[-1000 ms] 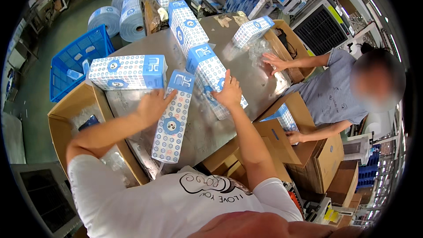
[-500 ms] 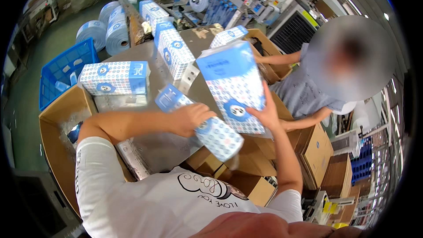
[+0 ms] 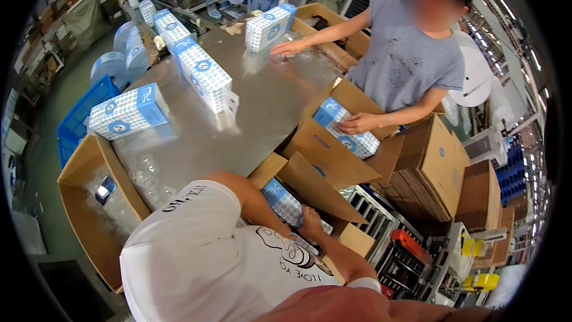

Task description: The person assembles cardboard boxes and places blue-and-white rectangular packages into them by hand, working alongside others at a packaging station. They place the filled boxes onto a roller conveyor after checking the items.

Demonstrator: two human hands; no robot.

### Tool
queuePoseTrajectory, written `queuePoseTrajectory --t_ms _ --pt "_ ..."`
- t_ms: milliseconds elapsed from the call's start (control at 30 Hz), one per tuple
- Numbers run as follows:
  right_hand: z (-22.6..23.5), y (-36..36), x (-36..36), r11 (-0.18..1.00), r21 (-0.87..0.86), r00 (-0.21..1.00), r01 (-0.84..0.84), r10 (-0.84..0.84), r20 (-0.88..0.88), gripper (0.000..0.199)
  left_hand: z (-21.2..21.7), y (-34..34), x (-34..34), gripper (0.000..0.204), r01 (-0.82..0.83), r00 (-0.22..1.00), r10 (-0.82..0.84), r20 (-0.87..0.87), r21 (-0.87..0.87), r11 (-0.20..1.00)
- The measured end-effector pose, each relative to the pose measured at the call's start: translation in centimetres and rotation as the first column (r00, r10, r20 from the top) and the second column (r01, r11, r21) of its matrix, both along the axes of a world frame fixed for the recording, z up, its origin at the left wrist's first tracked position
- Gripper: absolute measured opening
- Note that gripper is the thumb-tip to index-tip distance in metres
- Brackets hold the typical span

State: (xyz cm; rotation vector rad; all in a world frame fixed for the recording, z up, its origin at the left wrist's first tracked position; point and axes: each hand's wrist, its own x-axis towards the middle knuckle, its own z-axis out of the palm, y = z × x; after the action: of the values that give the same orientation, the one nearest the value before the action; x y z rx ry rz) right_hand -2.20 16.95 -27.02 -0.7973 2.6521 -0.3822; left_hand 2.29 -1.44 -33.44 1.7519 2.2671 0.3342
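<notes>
Now your right hand (image 3: 311, 222) grips the blue-and-white patterned pack (image 3: 285, 201) low inside the open cardboard box (image 3: 325, 188) at the counter's (image 3: 262, 107) near edge, tilted to slide between the flaps, while your left hand stays hidden, its state untellable.

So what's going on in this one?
Two people are packing blue-and-white patterned packs into cardboard boxes beside a metal table. The wearer's right hand presses a pack down into the open carton right in front of them; their left hand is hidden behind their shoulder. Across the table, a co-worker's hand settles another pack into a second carton, while their other hand reaches toward a pack on the table. More packs wait on the tabletop.
</notes>
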Motion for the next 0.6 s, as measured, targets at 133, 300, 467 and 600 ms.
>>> queuePoseTrajectory --t_ms 133,300,467,600 --pt "-6.6 -4.3 -1.4 0.968 0.245 0.944 -0.057 -0.028 0.330 0.092 1.5 -7.9 -1.5 0.033 0.014 0.900 0.027 0.436 -0.090 0.996" --pt "9.7 -18.9 -11.9 0.789 -0.601 0.990 -0.123 0.136 -0.025 0.010 16.2 -17.8 -6.1 0.025 -0.500 0.695 0.431 0.575 -0.045 0.865" --pt "18.5 -36.0 -19.9 0.872 -0.318 0.832 -0.373 0.163 -0.531 0.095 23.4 -30.7 -9.5 0.023 -0.897 0.433 0.877 0.208 0.000 0.443" --pt "18.0 -40.6 -18.8 0.935 -0.128 0.941 -0.331 0.316 -0.121 0.112 25.4 -39.6 -9.6 0.075 -0.802 0.346 0.845 -0.407 0.340 0.492"
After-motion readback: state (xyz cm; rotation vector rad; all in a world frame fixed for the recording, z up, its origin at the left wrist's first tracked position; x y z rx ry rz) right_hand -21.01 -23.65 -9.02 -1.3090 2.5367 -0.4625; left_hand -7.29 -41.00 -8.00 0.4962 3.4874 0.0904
